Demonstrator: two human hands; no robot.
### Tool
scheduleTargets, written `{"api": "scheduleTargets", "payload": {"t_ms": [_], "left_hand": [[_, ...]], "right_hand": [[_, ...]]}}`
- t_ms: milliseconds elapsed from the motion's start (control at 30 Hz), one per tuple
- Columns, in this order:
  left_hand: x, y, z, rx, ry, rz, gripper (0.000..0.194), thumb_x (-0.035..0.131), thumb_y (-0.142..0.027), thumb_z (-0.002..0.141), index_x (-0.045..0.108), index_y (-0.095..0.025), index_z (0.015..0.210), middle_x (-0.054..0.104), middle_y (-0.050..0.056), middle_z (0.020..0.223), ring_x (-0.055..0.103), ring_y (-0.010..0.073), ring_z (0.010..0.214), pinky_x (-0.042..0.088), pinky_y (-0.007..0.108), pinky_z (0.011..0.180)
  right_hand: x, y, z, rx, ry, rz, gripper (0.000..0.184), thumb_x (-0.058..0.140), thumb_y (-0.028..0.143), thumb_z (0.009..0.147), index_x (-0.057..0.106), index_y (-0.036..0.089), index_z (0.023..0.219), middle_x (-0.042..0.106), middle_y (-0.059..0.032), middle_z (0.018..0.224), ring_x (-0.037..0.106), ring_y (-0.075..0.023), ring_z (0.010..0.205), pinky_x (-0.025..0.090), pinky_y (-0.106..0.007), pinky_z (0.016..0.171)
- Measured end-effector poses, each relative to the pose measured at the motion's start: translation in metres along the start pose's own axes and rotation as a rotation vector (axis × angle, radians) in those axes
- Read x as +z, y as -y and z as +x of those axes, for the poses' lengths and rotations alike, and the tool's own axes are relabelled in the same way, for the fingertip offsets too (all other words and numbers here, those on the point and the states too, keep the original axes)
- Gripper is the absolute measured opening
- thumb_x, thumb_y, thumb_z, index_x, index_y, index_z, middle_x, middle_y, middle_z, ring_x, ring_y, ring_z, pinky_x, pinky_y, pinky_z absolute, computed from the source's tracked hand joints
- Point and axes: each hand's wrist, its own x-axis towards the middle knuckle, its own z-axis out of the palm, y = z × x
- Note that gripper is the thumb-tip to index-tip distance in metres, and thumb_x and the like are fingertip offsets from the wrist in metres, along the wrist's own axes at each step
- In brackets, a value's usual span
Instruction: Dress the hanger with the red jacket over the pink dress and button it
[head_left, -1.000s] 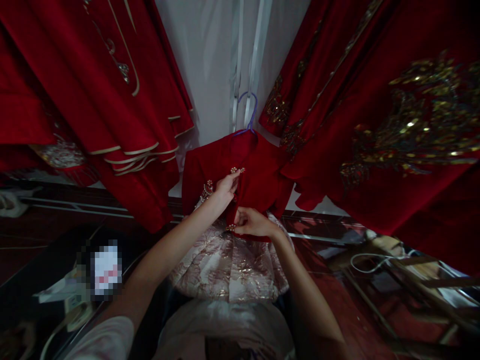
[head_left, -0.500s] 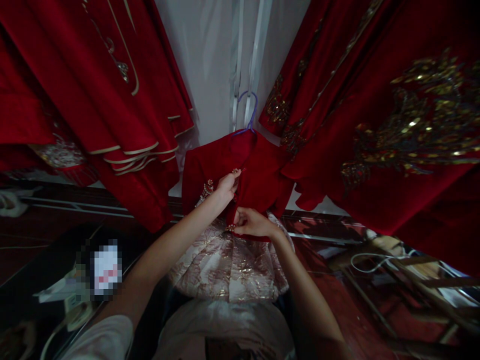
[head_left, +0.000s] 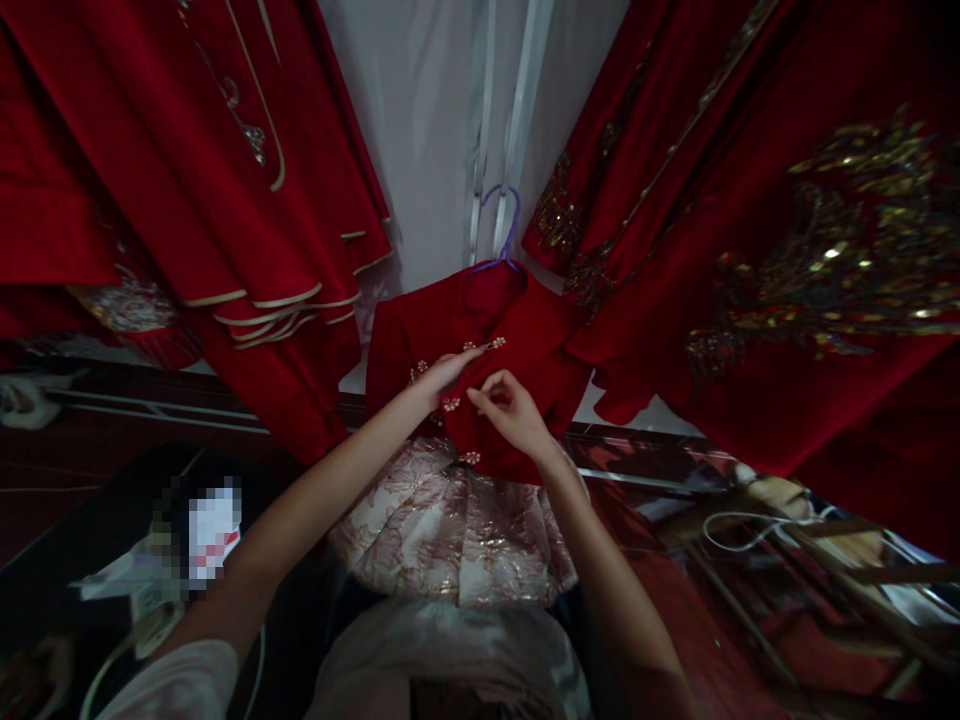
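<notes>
A small red jacket (head_left: 555,370) with beaded flower fasteners hangs on a purple hanger (head_left: 512,235) in front of me. Below its hem spreads a pale pink brocade skirt (head_left: 457,540) with gold threads. My left hand (head_left: 448,374) is closed on the jacket's front edge, its fingertips by the upper flower fastener (head_left: 498,343). Just right of it, my right hand (head_left: 514,408) makes a pinch over the front; whatever lies between its fingertips is too small to make out. A middle flower fastener (head_left: 451,405) and a lower flower fastener (head_left: 470,458) show uncovered.
Red garments with cream piping (head_left: 285,300) hang at the left. A red garment with gold sequins (head_left: 840,250) hangs at the right. White rails (head_left: 517,110) run up behind the hanger. A dark surface with a power strip (head_left: 154,610) lies lower left, a wooden frame (head_left: 750,610) lower right.
My right hand has left the lower flower fastener and moved up to the middle of the jacket front. My left hand has shifted slightly, uncovering the middle fastener. The view has tilted slightly.
</notes>
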Motion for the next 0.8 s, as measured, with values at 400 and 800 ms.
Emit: {"api": "scheduleTargets", "payload": {"t_ms": [400, 800], "left_hand": [[-0.024, 0.019, -0.025, 0.548, -0.318, 0.023, 0.022, 0.059, -0.032, 0.084, 0.069, -0.016, 0.095, 0.070, 0.010, 0.108, 0.067, 0.0169, 0.096, 0.050, 0.025, 0.086], [-0.051, 0.024, -0.029, 0.771, -0.438, 0.838, 0.080, 0.057, -0.040, 0.084, 0.012, -0.025, 0.149, 0.015, 0.010, 0.156, 0.011, 0.0268, 0.144, 0.019, 0.047, 0.115]], "right_hand": [[0.034, 0.011, 0.049, 0.037, -0.164, -0.148, 0.107, 0.046, 0.075, 0.076, 0.006, 0.006, 0.148, 0.014, -0.0194, 0.154, -0.005, -0.0305, 0.144, 0.008, -0.051, 0.117], [0.009, -0.014, 0.033, -0.017, -0.436, -0.478, 0.103, 0.049, 0.062, 0.080, -0.003, 0.004, 0.147, 0.005, -0.0285, 0.152, -0.003, -0.0349, 0.144, 0.017, -0.056, 0.111]]}}
